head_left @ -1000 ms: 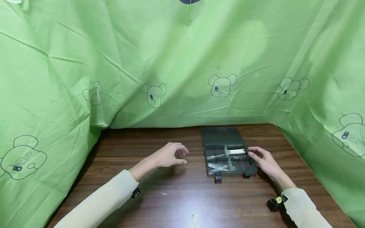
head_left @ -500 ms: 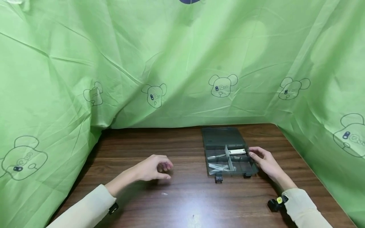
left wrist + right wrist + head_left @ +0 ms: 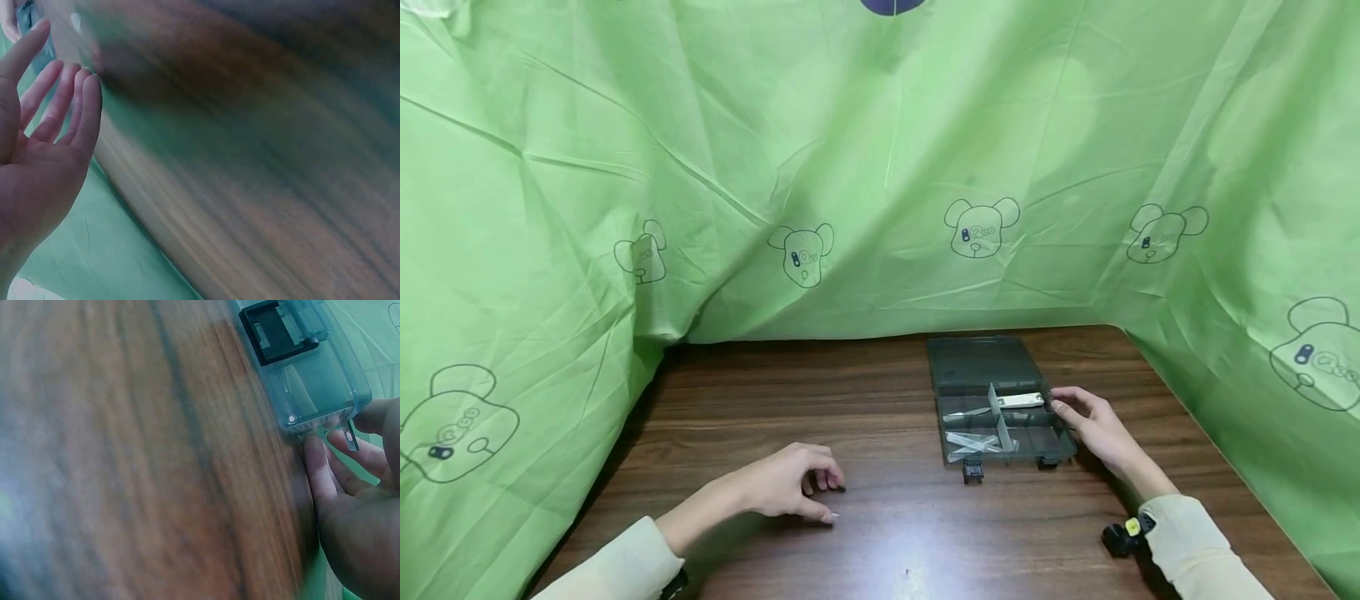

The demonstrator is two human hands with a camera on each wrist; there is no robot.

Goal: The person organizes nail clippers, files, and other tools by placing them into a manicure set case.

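A dark translucent compartment box [image 3: 1041, 433] stands on the wooden table with its lid [image 3: 981, 360] folded back. Inside lie a silver nail clipper [image 3: 1021, 400], a thin pale tool [image 3: 967, 412] and several clear strips [image 3: 973, 442]. At the box's right side my right hand [image 3: 1097, 427] holds the wall between thumb and fingers; the right wrist view shows the fingers [image 3: 320, 465] low against its end. My left hand [image 3: 790, 482] hovers low over the table, fingers loosely bent and apart. A tiny clear piece [image 3: 835, 517] lies beside its thumb tip.
The brown table [image 3: 880, 400] is enclosed by green cloth [image 3: 880, 167] at the back and sides. Two black latches [image 3: 973, 472] hang at the box's front. Another small speck [image 3: 907, 572] shows near the table's front.
My left hand has moved left and toward the front, away from the box, down beside the tiny clear piece. The right hand and the box stay where they were.
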